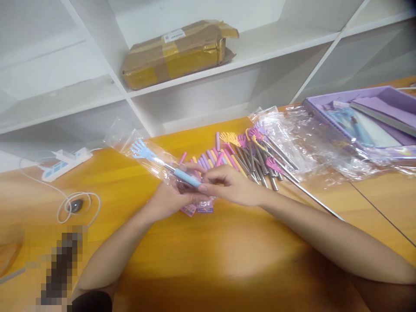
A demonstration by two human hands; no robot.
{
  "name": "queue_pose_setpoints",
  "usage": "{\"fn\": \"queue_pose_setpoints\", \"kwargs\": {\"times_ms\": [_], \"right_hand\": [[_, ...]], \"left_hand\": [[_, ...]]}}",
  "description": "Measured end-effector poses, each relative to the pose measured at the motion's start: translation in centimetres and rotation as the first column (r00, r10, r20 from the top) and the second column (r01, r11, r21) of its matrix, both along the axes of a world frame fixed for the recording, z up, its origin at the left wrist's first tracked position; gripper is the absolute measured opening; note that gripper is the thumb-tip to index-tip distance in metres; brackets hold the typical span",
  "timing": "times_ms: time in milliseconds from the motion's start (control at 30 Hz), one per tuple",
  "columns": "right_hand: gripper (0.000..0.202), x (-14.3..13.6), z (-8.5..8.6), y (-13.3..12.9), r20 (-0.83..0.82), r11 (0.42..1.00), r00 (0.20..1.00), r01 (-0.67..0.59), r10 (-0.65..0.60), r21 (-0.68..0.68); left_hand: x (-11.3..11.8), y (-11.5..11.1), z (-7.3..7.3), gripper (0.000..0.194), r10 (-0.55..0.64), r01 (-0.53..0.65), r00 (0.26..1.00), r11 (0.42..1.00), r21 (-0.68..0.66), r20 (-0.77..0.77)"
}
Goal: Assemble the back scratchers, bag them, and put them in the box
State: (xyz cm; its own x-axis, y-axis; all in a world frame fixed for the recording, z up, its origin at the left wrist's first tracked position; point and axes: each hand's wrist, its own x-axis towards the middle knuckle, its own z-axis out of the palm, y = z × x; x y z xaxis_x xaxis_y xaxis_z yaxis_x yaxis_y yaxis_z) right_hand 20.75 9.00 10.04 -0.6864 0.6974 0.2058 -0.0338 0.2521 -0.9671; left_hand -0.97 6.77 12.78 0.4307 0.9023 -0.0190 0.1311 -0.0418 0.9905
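A blue back scratcher (186, 177) with a hand-shaped head and a short metal rod lies aslant between my hands, its head up to the left. A clear plastic bag (156, 167) surrounds the head and rod. My left hand (172, 197) is closed around the bag from below. With thumb and fingers, my right hand (227, 182) pinches the end of the blue handle. Just beyond are loose pink, purple and yellow handle tubes (208, 158). To their right lies a pile of metal rods (260, 167), several with coloured hand-shaped heads (230, 138).
Clear plastic bags (302, 138) lie in a heap at the right, against a purple box (312, 104). At left are a power strip (66, 164) and a coiled cable with a dark mouse-like object (76, 206). White shelving behind holds a taped carton (175, 54).
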Motion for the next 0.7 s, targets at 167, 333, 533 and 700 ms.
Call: {"fn": "queue_pose_setpoints", "kwargs": {"times_ms": [167,333,533,700], "right_hand": [[0.053,0.1,-1.1,0.1,-0.152,0.940,0.971,-0.219,0.184,-0.262],[0.051,-0.2,-1.7,0.1,-0.171,0.938,0.969,-0.221,0.179,-0.268],[0.065,-0.5,-5.3,-4.4,-0.085,0.966,0.984,-0.171,0.157,-0.195],[0.057,1.0,-7.2,-8.7,-0.006,0.919,0.942,-0.329,0.336,-0.219]], "left_hand": [[-0.1,-0.5,-0.6,0.046,-0.098,0.108,0.990,0.988,-0.106,0.102],[-0.9,-0.3,-0.8,0.045,-0.132,0.135,0.990,0.987,-0.091,0.039],[-1.8,-3.6,-4.4,0.052,-0.177,0.173,0.984,0.958,-0.230,0.004],[-1.6,-7.1,-6.6,0.035,-0.375,0.361,0.927,0.898,-0.253,-0.010]]}}
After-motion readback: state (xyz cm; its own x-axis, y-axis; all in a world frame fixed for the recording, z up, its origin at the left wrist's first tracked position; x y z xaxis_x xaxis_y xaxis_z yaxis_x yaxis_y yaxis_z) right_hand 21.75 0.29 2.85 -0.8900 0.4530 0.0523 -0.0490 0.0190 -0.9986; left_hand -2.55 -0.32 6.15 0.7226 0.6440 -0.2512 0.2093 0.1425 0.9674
